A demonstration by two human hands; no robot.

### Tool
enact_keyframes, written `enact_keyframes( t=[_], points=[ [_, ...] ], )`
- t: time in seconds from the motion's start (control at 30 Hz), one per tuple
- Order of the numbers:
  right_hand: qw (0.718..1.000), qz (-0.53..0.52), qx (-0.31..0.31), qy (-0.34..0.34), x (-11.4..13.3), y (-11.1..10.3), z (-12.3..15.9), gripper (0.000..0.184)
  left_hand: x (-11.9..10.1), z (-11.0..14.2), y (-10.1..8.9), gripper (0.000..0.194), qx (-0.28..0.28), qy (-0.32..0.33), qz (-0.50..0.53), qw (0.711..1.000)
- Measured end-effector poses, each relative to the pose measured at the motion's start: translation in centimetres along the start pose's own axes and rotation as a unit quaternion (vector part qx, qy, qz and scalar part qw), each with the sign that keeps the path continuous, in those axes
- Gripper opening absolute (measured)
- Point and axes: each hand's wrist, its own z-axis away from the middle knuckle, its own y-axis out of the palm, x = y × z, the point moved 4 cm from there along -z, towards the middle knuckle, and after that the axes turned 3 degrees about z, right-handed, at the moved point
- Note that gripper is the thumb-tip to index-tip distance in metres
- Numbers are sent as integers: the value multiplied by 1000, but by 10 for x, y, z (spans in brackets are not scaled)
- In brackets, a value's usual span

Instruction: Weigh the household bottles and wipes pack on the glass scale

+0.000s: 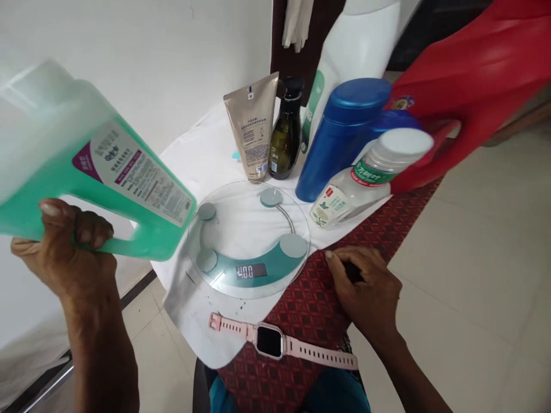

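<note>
My left hand [73,238] is wrapped around the handle of a jug of green liquid [155,221], which is raised and tilted at the left, its white and purple label facing me. The jug's base reaches the left edge of a round glass scale [241,232] in view; I cannot tell if they touch. The scale's display is lit and appears to read 0.0. My right hand [365,281] rests on the red patterned cloth, right of the scale, fingers curled in with nothing visible in them. A pink-strapped smartwatch [270,341] lies stretched out in front of the scale.
Behind the scale stand a beige tube [253,126], a dark pump bottle [284,135], a white bottle [361,40], a blue bottle [340,135], a clear white-capped bottle [344,192] and a big red jug [473,86]. A white wall [181,57] rises behind.
</note>
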Motion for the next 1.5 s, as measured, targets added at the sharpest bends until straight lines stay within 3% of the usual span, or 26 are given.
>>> enact_keyframes(
  t=[0.17,0.33,0.57,0.67,0.73,0.83,1.03,1.13,1.23,1.37,1.43,1.5],
  points=[
    [1000,-14,-14,5,-1,1,0,25,-15,45,32,91,85,-47,50,994],
    [999,-34,-20,17,-3,1,1,28,-10,83,64,64,125,-87,60,987],
    [999,-32,-31,21,-2,1,2,31,-8,109,84,50,150,-30,2,988],
    [999,-31,-26,18,-2,1,2,30,-6,109,78,52,164,-29,-15,986],
    [999,-31,-19,25,-2,1,2,31,-4,107,72,49,210,-24,-23,977],
    [999,-32,-15,31,-2,1,2,31,-5,97,53,40,241,8,-40,970],
    [999,-25,-26,10,-1,1,2,31,-5,67,0,58,49,12,-35,998],
    [999,-18,-31,-1,0,1,3,30,-3,62,-8,61,13,31,-52,998],
    [999,-15,-30,-3,-1,2,3,29,0,72,8,66,75,22,-9,997],
    [999,-13,-28,-8,-1,2,4,29,-2,102,47,66,202,8,3,979],
    [999,-13,-31,-13,0,2,4,29,-3,115,63,62,224,-1,17,974],
    [999,-13,-30,-17,0,1,3,28,-2,119,73,64,201,-26,64,977]
  ],
)
